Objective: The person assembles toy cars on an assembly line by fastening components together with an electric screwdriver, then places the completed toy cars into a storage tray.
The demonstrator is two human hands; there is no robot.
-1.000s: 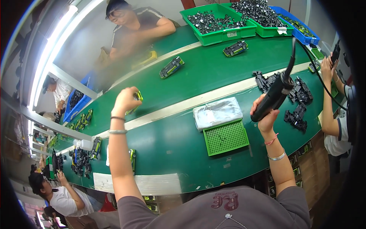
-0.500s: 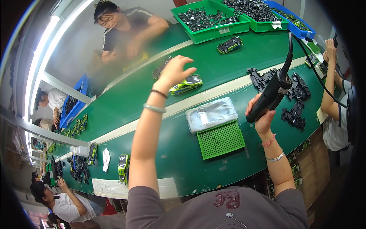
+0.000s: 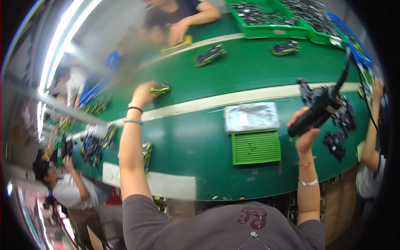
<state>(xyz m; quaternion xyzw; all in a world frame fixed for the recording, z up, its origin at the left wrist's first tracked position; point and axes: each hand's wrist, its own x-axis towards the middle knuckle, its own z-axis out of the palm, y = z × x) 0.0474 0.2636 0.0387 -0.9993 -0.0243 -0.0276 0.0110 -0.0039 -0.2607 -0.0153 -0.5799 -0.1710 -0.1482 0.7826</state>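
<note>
Out over the green conveyor belt, my left hand (image 3: 143, 94) has its fingers closed around the end of a small green-and-black toy car (image 3: 161, 88); motion blurs the fingertips. My right hand (image 3: 306, 135) grips a black corded electric screwdriver (image 3: 315, 115), tilted, with its cable rising at the top. Beneath and right of the screwdriver lie several black plastic chassis parts (image 3: 336, 144). Another toy car (image 3: 146, 155) rests on the near table, partly behind my left forearm.
A green perforated tray (image 3: 256, 160) and a plastic-wrapped pack (image 3: 251, 116) sit mid-table. Two upturned cars, one dark (image 3: 285, 48) and one green-edged (image 3: 211, 55), lie on the belt. Green bins (image 3: 277, 32) stand beyond. A co-worker's hand (image 3: 178, 33) works across; others sit at both sides.
My left hand has gone from open above the belt to closed on a toy car farther left. The right hand still holds the screwdriver. The whole view has shifted.
</note>
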